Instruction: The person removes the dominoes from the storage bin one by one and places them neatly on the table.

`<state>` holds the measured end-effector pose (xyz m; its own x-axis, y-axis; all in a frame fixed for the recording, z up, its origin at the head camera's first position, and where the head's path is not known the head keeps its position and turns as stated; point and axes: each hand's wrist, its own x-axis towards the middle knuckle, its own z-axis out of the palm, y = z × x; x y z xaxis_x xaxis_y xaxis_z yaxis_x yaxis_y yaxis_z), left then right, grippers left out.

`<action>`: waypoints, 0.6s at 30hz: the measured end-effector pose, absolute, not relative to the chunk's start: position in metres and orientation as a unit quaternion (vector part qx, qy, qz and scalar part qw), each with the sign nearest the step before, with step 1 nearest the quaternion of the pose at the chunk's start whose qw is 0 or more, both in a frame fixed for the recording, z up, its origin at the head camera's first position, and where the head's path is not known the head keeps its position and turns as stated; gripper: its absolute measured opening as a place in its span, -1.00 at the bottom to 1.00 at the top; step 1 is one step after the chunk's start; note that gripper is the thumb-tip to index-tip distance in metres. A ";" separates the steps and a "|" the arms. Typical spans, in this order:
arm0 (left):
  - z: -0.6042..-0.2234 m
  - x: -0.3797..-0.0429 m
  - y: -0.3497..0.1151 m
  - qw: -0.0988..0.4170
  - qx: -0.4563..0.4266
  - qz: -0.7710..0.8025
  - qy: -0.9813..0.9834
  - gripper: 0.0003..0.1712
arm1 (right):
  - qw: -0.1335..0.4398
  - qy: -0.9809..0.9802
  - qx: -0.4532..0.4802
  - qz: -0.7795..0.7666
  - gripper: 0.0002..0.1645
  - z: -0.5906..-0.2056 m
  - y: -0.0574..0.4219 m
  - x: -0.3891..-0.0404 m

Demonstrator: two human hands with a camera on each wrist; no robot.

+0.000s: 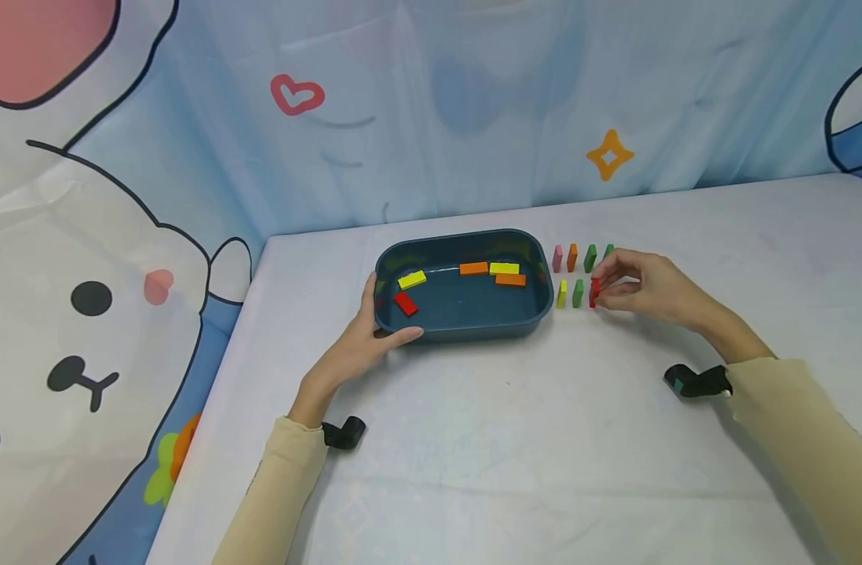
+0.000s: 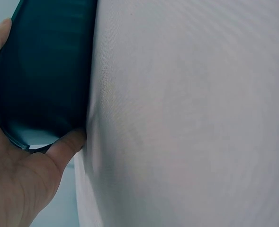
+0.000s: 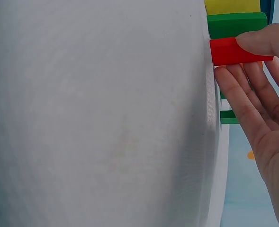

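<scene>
A dark teal plastic tub (image 1: pixel 459 310) stands on the table, and my left hand (image 1: pixel 356 341) holds its left end, thumb along the front corner and fingers against the left side. Between the thumb and fingers of my right hand (image 1: pixel 653 286) is a red block (image 3: pixel 224 51), upright at the right end of the front row. Beside it stand a green block (image 1: pixel 578 293) and a yellow block (image 1: pixel 561 294). In the back row are a pink block (image 1: pixel 557 258), an orange block (image 1: pixel 572 257) and a green block (image 1: pixel 590 258); another green block (image 1: pixel 609 250) is partly hidden behind my right hand.
Inside the tub lie several loose blocks: a red block (image 1: pixel 406 304), a yellow block (image 1: pixel 412 279) and more yellow and orange ones to the right. A white cloth covers the table (image 1: pixel 516 439). Behind it hangs a blue printed curtain (image 1: pixel 431 118).
</scene>
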<state>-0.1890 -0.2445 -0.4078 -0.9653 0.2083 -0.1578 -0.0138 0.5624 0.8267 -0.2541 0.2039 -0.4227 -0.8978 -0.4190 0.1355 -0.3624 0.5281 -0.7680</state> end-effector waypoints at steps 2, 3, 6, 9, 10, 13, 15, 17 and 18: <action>-0.409 -0.189 -0.245 0.119 0.055 0.464 0.876 0.47 | 0.031 0.873 -0.226 -0.431 -0.57 -0.423 0.204 -0.254; -0.409 -0.189 -0.245 0.118 0.054 0.464 0.876 0.48 | 0.031 0.872 -0.228 -0.432 -0.57 -0.423 0.204 -0.254; -0.409 -0.191 -0.245 0.117 0.053 0.464 0.877 0.48 | 0.031 0.872 -0.229 -0.431 -0.56 -0.423 0.205 -0.254; -0.408 -0.191 -0.245 0.116 0.055 0.465 0.876 0.47 | 0.030 0.874 -0.230 -0.428 -0.54 -0.423 0.206 -0.254; -0.408 -0.191 -0.245 0.115 0.056 0.466 0.875 0.47 | 0.029 0.874 -0.231 -0.426 -0.53 -0.423 0.206 -0.254; -0.408 -0.191 -0.244 0.117 0.057 0.469 0.874 0.46 | 0.029 0.874 -0.234 -0.424 -0.53 -0.422 0.206 -0.254; -0.408 -0.191 -0.245 0.119 0.057 0.468 0.874 0.45 | 0.028 0.873 -0.236 -0.425 -0.52 -0.422 0.206 -0.254; -0.408 -0.190 -0.245 0.121 0.058 0.469 0.873 0.45 | 0.027 0.872 -0.240 -0.427 -0.52 -0.423 0.206 -0.254; -0.408 -0.190 -0.245 0.121 0.058 0.470 0.873 0.44 | 0.027 0.871 -0.241 -0.427 -0.52 -0.423 0.206 -0.254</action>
